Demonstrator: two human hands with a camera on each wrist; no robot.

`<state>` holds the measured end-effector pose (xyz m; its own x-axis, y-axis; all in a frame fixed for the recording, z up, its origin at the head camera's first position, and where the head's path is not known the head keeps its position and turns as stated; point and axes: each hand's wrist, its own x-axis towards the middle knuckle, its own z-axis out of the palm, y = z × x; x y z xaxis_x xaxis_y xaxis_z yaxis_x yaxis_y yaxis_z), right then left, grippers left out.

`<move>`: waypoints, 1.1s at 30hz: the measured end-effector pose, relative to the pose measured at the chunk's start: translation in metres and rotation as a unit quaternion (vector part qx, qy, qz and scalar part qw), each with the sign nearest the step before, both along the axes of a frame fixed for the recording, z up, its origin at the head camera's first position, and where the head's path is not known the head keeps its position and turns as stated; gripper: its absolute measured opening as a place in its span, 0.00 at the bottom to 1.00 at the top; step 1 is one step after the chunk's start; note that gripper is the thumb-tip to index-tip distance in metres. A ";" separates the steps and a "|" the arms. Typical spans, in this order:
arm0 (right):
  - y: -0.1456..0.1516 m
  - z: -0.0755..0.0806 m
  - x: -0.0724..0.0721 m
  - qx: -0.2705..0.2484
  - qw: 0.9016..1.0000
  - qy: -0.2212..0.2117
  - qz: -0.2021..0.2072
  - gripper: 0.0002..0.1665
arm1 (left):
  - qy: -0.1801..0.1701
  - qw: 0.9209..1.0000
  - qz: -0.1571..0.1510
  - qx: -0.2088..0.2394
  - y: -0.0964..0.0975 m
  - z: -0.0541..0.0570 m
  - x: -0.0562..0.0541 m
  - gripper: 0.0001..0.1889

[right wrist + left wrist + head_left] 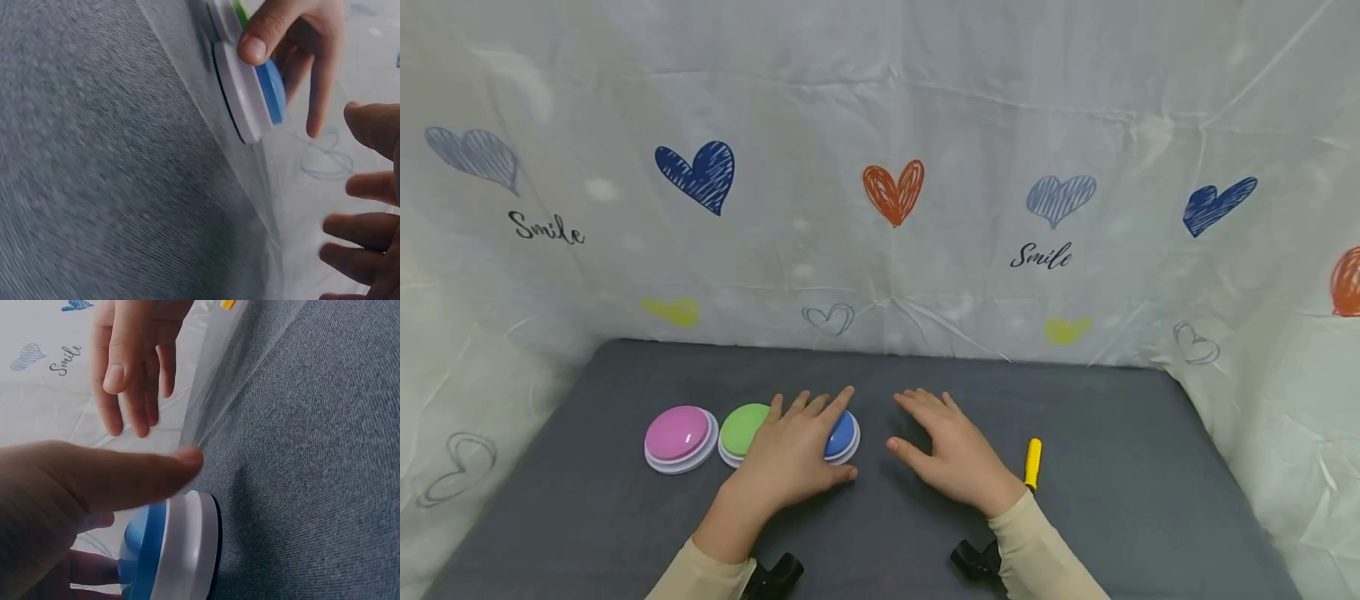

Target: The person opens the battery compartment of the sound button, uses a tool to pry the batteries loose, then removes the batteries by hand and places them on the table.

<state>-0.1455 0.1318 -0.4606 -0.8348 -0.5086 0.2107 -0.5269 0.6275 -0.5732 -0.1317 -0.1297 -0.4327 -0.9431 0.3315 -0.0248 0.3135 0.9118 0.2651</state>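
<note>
Three round push buttons with white bases stand in a row on the grey cloth: a pink button (676, 433), a green button (743, 428) and a blue button (842, 435). My left hand (797, 454) is spread over the blue one and overlaps the green one's right side in the head view. In the left wrist view its thumb (137, 478) stretches past the blue button's edge (194, 550). To the right, my right hand (951, 450) hovers over the cloth with fingers loosely extended, holding nothing. Beside its wrist lies a yellow-handled tool (1033, 462), its dark lower end partly hidden.
A grey cloth (1120, 483) covers the table. Behind and at the sides hangs a white curtain (970, 100) printed with hearts and "Smile". Black straps with small devices (778, 575) sit at both wrists.
</note>
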 end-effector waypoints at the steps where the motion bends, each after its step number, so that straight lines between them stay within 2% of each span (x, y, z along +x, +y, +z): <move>1: -0.001 -0.001 0.000 0.003 1.000 0.004 0.004 0.40 | 0.004 1.000 -0.004 0.003 -0.001 -0.001 0.001 0.57; 10: -0.006 -0.004 0.000 0.009 0.999 0.022 0.028 0.38 | 0.041 0.998 -0.037 0.031 -0.005 -0.004 0.001 0.49; 17: -0.007 -0.005 0.002 0.003 0.999 0.030 0.029 0.38 | 0.055 0.997 -0.042 0.028 -0.001 -0.007 0.001 0.51; 25: -0.009 -0.005 0.007 -0.026 0.999 0.008 0.038 0.40 | 0.030 0.997 -0.037 0.054 0.001 -0.005 0.002 0.54; 33: -0.011 -0.009 0.010 -0.027 0.997 -0.007 0.078 0.42 | 0.007 0.994 -0.044 0.096 0.010 -0.010 0.007 0.59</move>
